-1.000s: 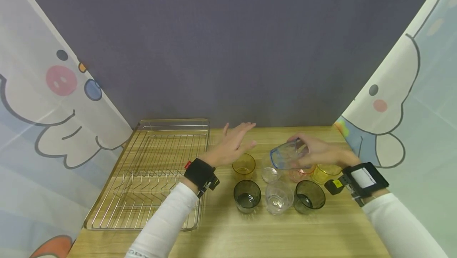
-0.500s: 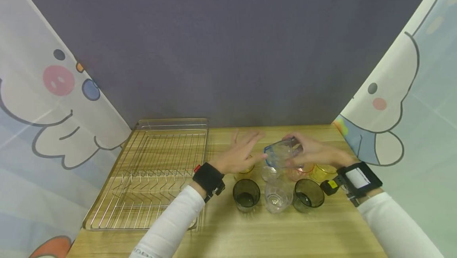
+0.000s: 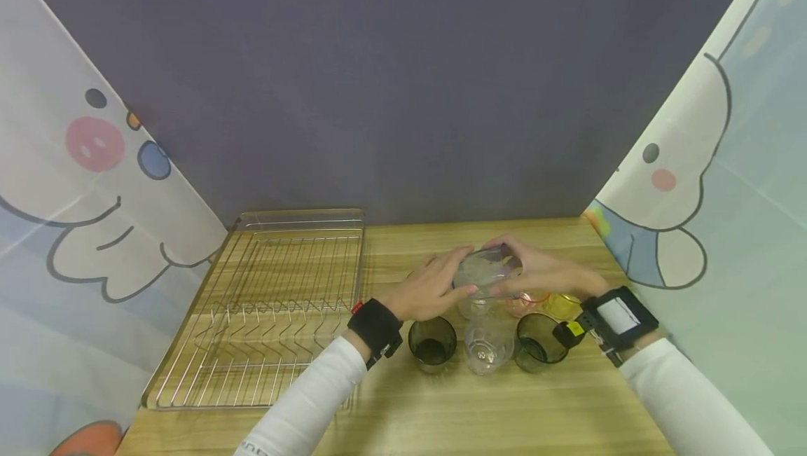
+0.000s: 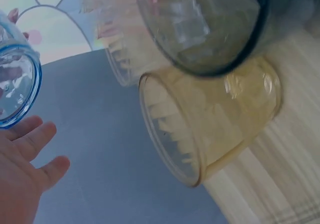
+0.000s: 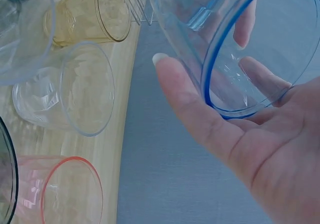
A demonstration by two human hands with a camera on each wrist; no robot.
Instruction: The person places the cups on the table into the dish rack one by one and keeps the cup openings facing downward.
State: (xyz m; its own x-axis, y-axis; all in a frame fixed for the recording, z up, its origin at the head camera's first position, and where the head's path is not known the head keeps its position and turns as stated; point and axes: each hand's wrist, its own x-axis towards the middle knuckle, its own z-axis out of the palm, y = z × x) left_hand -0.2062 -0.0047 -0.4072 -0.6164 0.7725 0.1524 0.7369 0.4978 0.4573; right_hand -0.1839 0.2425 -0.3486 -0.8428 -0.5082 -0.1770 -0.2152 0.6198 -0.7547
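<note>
My right hand (image 3: pixel 536 270) grips a clear glass (image 3: pixel 480 270) with a blue rim, tilted on its side above the other glasses. In the right wrist view, the thumb lies along the near side of this glass (image 5: pixel 220 38), with fingers seen through it. My left hand (image 3: pixel 425 291) is at the glass's left end, fingers extended. The left wrist view shows the left hand's fingers (image 4: pixel 37 141) spread just by the blue-ringed end of the glass (image 4: pixel 17 78). An amber glass (image 4: pixel 220 114) stands below, mostly hidden by the left hand in the head view.
A smoky glass (image 3: pixel 431 347), a clear glass (image 3: pixel 488 347) and another smoky glass (image 3: pixel 541 344) stand in the front row. Behind are a clear glass (image 3: pixel 474 307), a pink glass (image 3: pixel 523 303) and a yellow glass (image 3: pixel 563 307). A wire dish rack (image 3: pixel 208 408) lies at left.
The right hand has carried the blue-rimmed glass leftward. The left hand has moved right and down, from apart to the left end of that glass.
</note>
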